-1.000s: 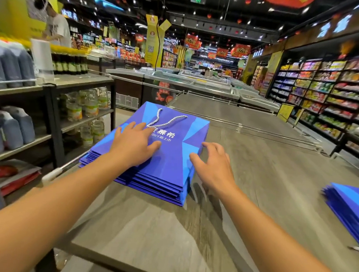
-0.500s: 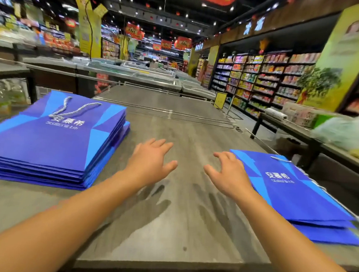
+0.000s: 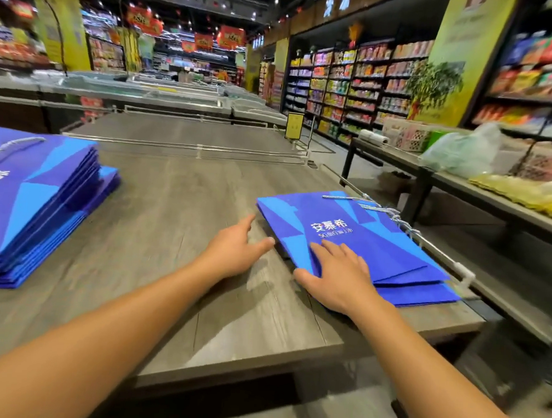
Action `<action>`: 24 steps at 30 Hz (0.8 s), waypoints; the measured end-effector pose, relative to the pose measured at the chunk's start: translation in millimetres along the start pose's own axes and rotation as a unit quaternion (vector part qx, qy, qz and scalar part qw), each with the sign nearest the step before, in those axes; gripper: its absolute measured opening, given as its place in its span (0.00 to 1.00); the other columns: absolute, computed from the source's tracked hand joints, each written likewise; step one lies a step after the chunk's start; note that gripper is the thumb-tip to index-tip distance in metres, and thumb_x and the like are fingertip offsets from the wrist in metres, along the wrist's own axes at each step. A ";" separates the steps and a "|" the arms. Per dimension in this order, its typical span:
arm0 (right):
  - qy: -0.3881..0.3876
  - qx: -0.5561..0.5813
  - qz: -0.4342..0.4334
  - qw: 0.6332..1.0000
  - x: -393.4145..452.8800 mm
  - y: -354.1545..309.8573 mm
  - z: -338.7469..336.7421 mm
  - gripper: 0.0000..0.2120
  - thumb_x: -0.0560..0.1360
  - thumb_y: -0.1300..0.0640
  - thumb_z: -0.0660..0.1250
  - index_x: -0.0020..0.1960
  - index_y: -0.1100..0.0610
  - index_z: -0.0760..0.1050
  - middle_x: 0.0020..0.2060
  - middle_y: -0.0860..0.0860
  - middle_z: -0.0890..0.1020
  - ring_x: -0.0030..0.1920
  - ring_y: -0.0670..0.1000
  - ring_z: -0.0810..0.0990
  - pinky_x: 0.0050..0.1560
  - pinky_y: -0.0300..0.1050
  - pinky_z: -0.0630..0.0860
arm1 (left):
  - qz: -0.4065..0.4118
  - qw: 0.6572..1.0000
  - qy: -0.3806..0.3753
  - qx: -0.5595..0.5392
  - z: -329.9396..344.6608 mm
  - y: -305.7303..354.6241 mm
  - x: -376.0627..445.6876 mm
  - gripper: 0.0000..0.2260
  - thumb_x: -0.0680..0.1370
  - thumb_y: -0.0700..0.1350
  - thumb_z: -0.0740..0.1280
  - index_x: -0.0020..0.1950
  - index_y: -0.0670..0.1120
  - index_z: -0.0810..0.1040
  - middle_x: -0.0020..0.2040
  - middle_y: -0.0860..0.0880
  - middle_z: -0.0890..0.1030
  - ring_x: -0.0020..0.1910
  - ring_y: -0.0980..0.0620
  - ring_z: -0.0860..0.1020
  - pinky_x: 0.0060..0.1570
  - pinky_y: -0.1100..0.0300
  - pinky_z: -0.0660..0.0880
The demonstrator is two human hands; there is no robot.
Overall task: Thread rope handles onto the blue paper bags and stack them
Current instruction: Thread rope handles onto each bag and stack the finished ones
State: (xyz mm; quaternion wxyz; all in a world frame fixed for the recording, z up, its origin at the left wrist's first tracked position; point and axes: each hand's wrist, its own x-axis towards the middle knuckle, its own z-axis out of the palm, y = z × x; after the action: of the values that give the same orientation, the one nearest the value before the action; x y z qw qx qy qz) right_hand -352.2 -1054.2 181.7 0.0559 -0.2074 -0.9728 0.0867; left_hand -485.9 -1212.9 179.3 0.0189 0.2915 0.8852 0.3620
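Observation:
A tall stack of flat blue paper bags (image 3: 32, 207) lies at the left of the grey wooden table (image 3: 177, 222); its top bag carries a white rope handle (image 3: 8, 145). A smaller pile of blue bags (image 3: 372, 247) lies at the table's right edge, with loose white ropes (image 3: 393, 216) along its far side. My right hand (image 3: 335, 274) rests flat on the near left corner of that pile, fingers straight. My left hand (image 3: 237, 245) hovers just left of the pile with spread fingers, thumb tip at the bag's edge.
A thin metal rail (image 3: 440, 254) runs along the table's right edge and another crosses the far side. A second table (image 3: 501, 203) at the right holds a plastic bag and baskets. Freezer chests and stocked shelves stand beyond.
Both hands left the left stack and swung right. My right hand has landed on the right pile; my left hand has come up beside it. The view has turned right.

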 end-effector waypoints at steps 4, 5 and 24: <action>-0.003 0.018 -0.081 0.997 -15.6 -9.8 4.2 0.34 0.75 0.35 0.59 0.78 0.43 0.57 0.78 0.43 0.57 0.79 0.52 0.49 0.78 0.56 0.48 | -0.106 0.947 0.038 -0.302 -3.5 -3.8 10.7 0.26 0.69 0.54 0.74 0.62 0.48 0.71 0.58 0.48 0.82 0.49 0.51 0.81 0.54 0.50 0.79; -0.003 0.019 -0.098 0.995 -19.0 -10.6 6.0 0.34 0.75 0.36 0.60 0.78 0.43 0.57 0.78 0.43 0.57 0.79 0.52 0.49 0.78 0.56 0.47 | -0.142 0.910 0.055 -0.386 -5.5 -2.2 12.3 0.26 0.70 0.51 0.74 0.63 0.46 0.69 0.56 0.45 0.82 0.48 0.48 0.82 0.52 0.48 0.80; -0.065 0.070 -0.230 0.968 -25.4 2.2 -8.8 0.35 0.70 0.47 0.69 0.75 0.37 0.63 0.76 0.35 0.60 0.77 0.41 0.51 0.78 0.45 0.50 | -0.240 0.890 0.079 -0.379 -92.6 -11.9 -0.7 0.02 0.76 0.40 0.67 0.44 0.44 0.76 0.38 0.46 0.79 0.33 0.51 0.78 0.28 0.63 0.77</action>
State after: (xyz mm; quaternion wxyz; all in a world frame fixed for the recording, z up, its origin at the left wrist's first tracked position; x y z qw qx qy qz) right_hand -327.0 -1061.4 188.1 0.0252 0.0327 -0.9875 0.1524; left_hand -513.9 -1278.3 239.7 0.1441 0.0106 0.7222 0.6764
